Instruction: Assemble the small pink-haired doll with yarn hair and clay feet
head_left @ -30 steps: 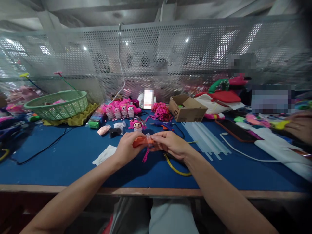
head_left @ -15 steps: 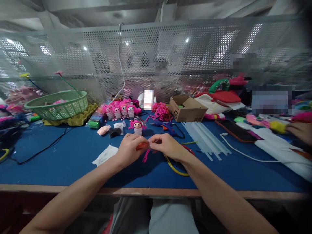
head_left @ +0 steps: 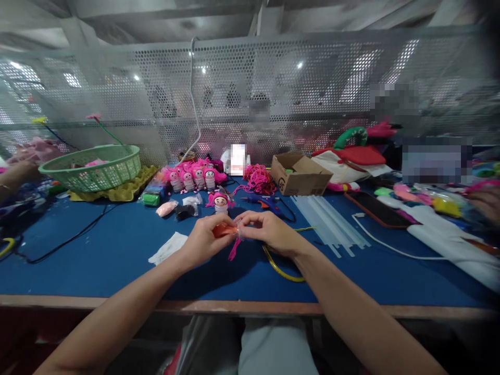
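My left hand (head_left: 203, 238) and my right hand (head_left: 269, 232) meet over the blue table (head_left: 117, 260), both closed on a small orange piece (head_left: 223, 229) in a clear wrapper. A tuft of pink yarn (head_left: 234, 249) hangs below my fingers. Just behind my hands stands a small doll with pink hair (head_left: 221, 201). A yellow loop (head_left: 281, 268) lies on the table under my right wrist.
A row of pink-haired dolls (head_left: 193, 178), a green basket (head_left: 94, 166), a cardboard box (head_left: 300, 176), a blue glue gun (head_left: 262, 202), clear glue sticks (head_left: 330, 221) and a white paper (head_left: 169, 248) lie around. Other people's hands show at the far left (head_left: 17, 169) and far right (head_left: 486, 200).
My fingers have shifted on the orange piece, and my right hand has turned slightly. The person's hand at the right has drawn back; a hand has appeared at the far left.
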`<action>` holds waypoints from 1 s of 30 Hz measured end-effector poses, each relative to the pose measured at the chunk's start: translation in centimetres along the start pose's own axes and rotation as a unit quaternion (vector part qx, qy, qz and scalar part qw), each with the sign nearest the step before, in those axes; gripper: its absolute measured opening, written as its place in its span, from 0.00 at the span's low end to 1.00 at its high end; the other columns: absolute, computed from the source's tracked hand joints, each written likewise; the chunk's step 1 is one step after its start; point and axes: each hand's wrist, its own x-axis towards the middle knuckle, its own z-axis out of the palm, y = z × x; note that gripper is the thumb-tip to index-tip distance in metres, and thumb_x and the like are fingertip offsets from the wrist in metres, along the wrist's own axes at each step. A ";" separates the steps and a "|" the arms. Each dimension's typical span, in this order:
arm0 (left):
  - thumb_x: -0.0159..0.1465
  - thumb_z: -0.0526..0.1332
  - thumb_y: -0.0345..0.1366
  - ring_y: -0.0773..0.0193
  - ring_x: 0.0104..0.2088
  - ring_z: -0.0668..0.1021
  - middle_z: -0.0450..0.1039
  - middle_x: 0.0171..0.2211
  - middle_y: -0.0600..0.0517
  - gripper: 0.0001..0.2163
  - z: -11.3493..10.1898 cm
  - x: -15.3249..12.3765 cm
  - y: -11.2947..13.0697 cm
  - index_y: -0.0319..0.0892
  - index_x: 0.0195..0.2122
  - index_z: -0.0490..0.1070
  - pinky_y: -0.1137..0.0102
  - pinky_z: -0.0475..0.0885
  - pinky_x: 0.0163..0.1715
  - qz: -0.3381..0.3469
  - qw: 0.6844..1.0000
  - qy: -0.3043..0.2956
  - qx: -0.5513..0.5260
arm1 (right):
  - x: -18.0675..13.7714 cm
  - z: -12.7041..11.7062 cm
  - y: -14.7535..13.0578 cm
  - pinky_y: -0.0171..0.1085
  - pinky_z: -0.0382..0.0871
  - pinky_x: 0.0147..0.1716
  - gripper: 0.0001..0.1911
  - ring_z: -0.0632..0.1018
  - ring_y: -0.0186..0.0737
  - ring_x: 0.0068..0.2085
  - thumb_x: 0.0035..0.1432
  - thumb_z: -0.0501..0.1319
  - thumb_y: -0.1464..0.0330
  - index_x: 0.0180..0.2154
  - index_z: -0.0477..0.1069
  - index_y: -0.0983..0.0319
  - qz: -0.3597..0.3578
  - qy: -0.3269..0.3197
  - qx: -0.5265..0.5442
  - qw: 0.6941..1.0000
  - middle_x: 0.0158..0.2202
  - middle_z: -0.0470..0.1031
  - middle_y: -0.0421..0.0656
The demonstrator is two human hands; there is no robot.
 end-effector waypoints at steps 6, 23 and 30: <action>0.52 0.61 0.34 0.71 0.27 0.71 0.70 0.27 0.53 0.06 -0.1 0.2 -0.3 0.38 0.30 0.67 0.77 0.65 0.28 -0.033 0.993 0.028 -0.113 | 0.1 -0.1 0.0 0.35 0.65 0.38 0.05 0.72 0.33 0.36 0.43 0.65 0.69 0.25 0.73 0.64 0.067 -0.011 0.228 0.971 0.39 0.71 0.43; 0.47 0.60 0.38 0.61 0.31 0.75 0.74 0.28 0.52 0.09 -10.9 0.0 -7.3 0.41 0.29 0.70 0.71 0.66 0.31 -0.199 0.957 -0.070 0.197 | 0.6 -0.4 0.2 0.26 0.63 0.21 0.09 0.71 0.26 0.23 0.46 0.64 0.66 0.25 0.69 0.66 0.136 0.053 0.302 0.942 0.26 0.74 0.42; 0.49 0.57 0.38 0.59 0.36 0.74 0.75 0.34 0.51 0.09 -9.8 -0.6 -8.6 0.44 0.31 0.70 0.72 0.62 0.28 -0.288 0.870 -0.136 0.377 | 0.5 -0.3 0.3 0.27 0.61 0.21 0.13 0.71 0.27 0.24 0.43 0.67 0.68 0.33 0.68 0.62 0.140 0.041 0.264 0.953 0.26 0.73 0.38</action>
